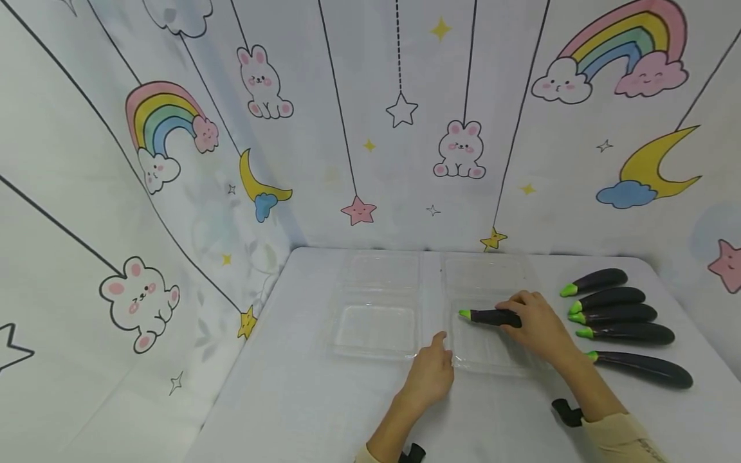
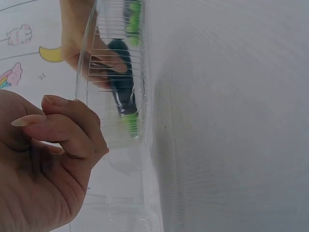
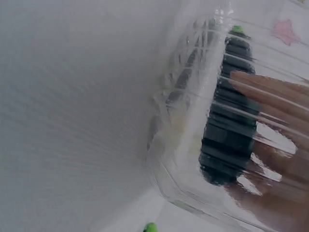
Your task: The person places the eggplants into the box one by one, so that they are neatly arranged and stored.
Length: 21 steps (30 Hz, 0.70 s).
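My right hand [image 1: 535,325] grips a dark eggplant [image 1: 492,317] with a bright green stem end, inside the front half of the right clear plastic clamshell box [image 1: 486,360]. Its green end points left. Through the box's ribbed wall, the right wrist view shows the fingers [image 3: 270,92] along the eggplant [image 3: 229,116]. My left hand [image 1: 429,373] is at that box's front left corner, fingers loosely bent and nothing seen in them. In the left wrist view, the left hand [image 2: 53,159] overlaps the box's edge; whether it touches cannot be told.
Several more eggplants [image 1: 625,333] lie in a column on the right of the white table [image 1: 278,386]. A second clear clamshell box [image 1: 376,354] lies open to the left, its lid towards the back. A patterned cloth wall [image 1: 405,180] stands behind the table.
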Available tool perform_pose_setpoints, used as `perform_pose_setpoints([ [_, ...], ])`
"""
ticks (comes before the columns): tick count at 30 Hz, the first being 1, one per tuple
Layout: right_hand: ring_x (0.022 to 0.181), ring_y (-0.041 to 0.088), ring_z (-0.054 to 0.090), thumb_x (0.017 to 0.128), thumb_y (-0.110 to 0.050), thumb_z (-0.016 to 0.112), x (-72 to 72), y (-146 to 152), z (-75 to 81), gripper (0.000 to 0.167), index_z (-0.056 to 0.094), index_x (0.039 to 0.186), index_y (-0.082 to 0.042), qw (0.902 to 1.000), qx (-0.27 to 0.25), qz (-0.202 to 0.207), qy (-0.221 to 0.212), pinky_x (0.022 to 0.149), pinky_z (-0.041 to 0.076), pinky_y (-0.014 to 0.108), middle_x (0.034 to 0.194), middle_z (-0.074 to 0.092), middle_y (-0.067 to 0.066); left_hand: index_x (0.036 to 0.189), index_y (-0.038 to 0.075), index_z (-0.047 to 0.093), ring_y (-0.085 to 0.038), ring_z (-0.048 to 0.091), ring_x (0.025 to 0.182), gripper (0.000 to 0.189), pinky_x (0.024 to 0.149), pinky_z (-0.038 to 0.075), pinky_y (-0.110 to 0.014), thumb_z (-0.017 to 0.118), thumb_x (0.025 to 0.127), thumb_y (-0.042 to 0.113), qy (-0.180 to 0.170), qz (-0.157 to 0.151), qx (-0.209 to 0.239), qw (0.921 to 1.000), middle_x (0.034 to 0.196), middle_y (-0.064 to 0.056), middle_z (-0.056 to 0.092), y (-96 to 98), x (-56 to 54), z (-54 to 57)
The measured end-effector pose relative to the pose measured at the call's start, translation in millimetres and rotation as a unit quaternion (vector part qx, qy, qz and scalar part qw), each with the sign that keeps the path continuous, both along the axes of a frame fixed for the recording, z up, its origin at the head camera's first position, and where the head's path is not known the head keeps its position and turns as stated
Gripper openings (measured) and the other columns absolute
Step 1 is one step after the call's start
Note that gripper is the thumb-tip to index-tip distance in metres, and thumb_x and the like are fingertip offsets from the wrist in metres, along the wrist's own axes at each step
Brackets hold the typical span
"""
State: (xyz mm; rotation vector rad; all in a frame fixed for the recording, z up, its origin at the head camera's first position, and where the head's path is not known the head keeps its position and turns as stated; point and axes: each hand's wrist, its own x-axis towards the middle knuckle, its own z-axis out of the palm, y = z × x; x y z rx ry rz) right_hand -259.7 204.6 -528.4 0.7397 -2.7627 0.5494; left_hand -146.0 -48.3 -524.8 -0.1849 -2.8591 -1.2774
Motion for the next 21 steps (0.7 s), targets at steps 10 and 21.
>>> perform_pose_setpoints([
  [10,0.108,0.039,0.054,0.077,-0.014,0.092,0.4,0.0,-3.9,0.045,0.077,0.119,-0.009,1.0,0.003,0.002,-0.002,0.088,0.048,0.059,0.114,0.062,0.016,0.142,-0.006,0.053,-0.01,0.049,0.056,0.04,0.055,0.047,-0.029,0.056,0.105,0.011,0.019,0.004,-0.025,0.9995,0.063,0.0,0.058,-0.5,0.4,1.1],
  [21,0.11,0.041,0.055,0.078,-0.011,0.091,3.1,-0.2,-5.1,0.045,0.077,0.121,-0.01,0.9999,-0.001,-0.01,-0.011,0.09,0.047,0.061,0.118,0.062,0.018,0.141,-0.005,0.054,-0.01,0.047,0.054,0.04,0.053,0.044,-0.028,0.056,0.105,0.012,0.02,0.009,-0.03,0.9993,0.061,0.003,0.053,0.1,0.5,-0.6],
])
